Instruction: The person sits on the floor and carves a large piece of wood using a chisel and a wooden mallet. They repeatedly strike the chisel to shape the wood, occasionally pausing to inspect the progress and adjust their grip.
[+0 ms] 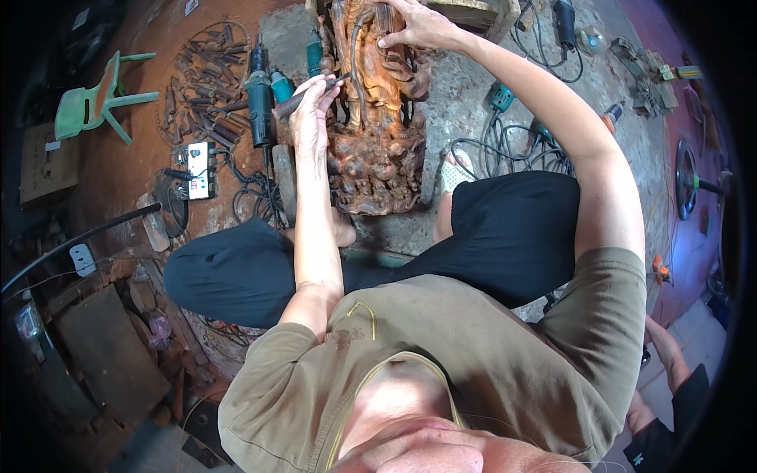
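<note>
A reddish-brown wood carving (377, 162) stands between my legs, with a draped figure above a knobbly carved base. My left hand (311, 110) is closed around a dark, slim carving tool (286, 108). The tool's thin tip points at the carving's left side; I cannot tell whether it touches. At the upper part of the carving, my right hand (422, 27) lies with thumb and fingers spread against the wood. The top edge of the picture cuts off some of its fingers.
Green power tools (259, 106) and a white control box (201, 169) lie left, beside piled carving tools (209, 83). Coiled black cables (505, 146) lie right. A green chair (98, 102) stands far left. Another person's arm (670, 351) shows at lower right.
</note>
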`<state>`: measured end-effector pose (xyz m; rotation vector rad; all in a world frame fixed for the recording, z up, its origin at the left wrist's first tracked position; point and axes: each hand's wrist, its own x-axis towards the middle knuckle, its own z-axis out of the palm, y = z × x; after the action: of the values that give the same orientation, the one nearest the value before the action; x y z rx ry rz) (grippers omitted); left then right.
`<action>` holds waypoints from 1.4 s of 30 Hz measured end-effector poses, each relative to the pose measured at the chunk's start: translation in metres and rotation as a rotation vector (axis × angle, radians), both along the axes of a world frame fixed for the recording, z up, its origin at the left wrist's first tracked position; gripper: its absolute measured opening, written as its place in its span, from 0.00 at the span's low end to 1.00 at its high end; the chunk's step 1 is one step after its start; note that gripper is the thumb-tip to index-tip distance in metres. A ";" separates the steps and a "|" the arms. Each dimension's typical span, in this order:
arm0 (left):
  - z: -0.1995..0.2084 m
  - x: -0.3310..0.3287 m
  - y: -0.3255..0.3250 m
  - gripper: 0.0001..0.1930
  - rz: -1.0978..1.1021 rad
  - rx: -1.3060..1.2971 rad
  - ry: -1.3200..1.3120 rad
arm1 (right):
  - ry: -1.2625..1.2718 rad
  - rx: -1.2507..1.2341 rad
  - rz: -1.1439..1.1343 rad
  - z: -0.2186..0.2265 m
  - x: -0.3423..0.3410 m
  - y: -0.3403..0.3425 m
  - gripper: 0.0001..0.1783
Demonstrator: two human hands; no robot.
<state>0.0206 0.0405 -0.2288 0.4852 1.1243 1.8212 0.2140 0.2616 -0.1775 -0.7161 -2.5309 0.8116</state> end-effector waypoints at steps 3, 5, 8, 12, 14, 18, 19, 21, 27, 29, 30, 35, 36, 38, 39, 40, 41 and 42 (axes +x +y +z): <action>-0.005 0.003 0.001 0.13 -0.002 0.035 -0.013 | -0.004 0.007 -0.012 -0.001 -0.001 0.000 0.49; 0.000 0.000 0.002 0.12 -0.066 -0.010 0.038 | 0.001 0.018 -0.014 -0.003 0.000 0.002 0.49; 0.010 -0.001 0.000 0.13 -0.081 -0.041 0.104 | 0.012 0.021 -0.001 -0.006 0.002 0.004 0.49; -0.001 0.007 0.006 0.12 0.031 0.007 0.030 | 0.029 0.030 0.018 -0.006 0.000 0.003 0.49; -0.002 0.008 0.002 0.12 0.020 0.008 0.022 | 0.040 0.042 0.020 -0.006 0.000 0.003 0.49; 0.011 -0.005 0.000 0.12 -0.090 -0.065 0.159 | 0.038 0.060 0.012 -0.007 0.002 0.006 0.49; 0.011 -0.007 0.000 0.11 -0.042 -0.030 0.100 | 0.033 0.063 0.011 -0.007 0.004 0.007 0.48; 0.023 -0.006 0.000 0.09 0.056 0.015 0.093 | 0.010 0.006 -0.003 -0.004 0.003 0.000 0.48; 0.072 -0.002 0.014 0.09 -0.087 0.010 0.421 | 0.012 0.010 0.002 0.001 0.005 -0.002 0.48; 0.074 -0.001 0.025 0.10 -0.193 -0.013 0.499 | 0.005 0.019 0.006 -0.001 0.004 0.000 0.48; 0.074 0.002 0.027 0.10 -0.216 -0.045 0.529 | 0.009 0.019 0.003 -0.003 0.003 0.001 0.49; 0.070 0.018 0.027 0.08 -0.180 -0.104 0.855 | 0.000 0.058 -0.015 -0.005 0.004 0.003 0.50; 0.075 0.026 0.023 0.08 -0.171 -0.149 0.904 | -0.011 0.059 -0.026 -0.005 0.003 0.003 0.50; 0.070 0.031 0.020 0.07 -0.136 -0.113 1.061 | -0.033 0.060 -0.042 -0.006 0.001 0.002 0.50; 0.073 0.033 0.019 0.07 -0.137 -0.128 1.137 | -0.022 0.058 -0.036 -0.007 0.001 0.002 0.50; 0.071 0.034 0.018 0.06 -0.126 -0.108 1.202 | -0.010 0.057 -0.030 -0.008 0.000 0.002 0.50; 0.072 0.037 0.019 0.06 -0.117 -0.080 1.266 | 0.001 0.059 -0.028 -0.007 0.000 0.003 0.50; 0.073 0.041 0.021 0.06 -0.106 -0.053 1.331 | -0.010 0.058 -0.040 -0.006 0.001 0.002 0.50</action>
<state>0.0614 0.0610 -0.1559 1.8181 1.8946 1.2429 0.2146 0.2641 -0.1839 -0.7513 -2.5300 0.7200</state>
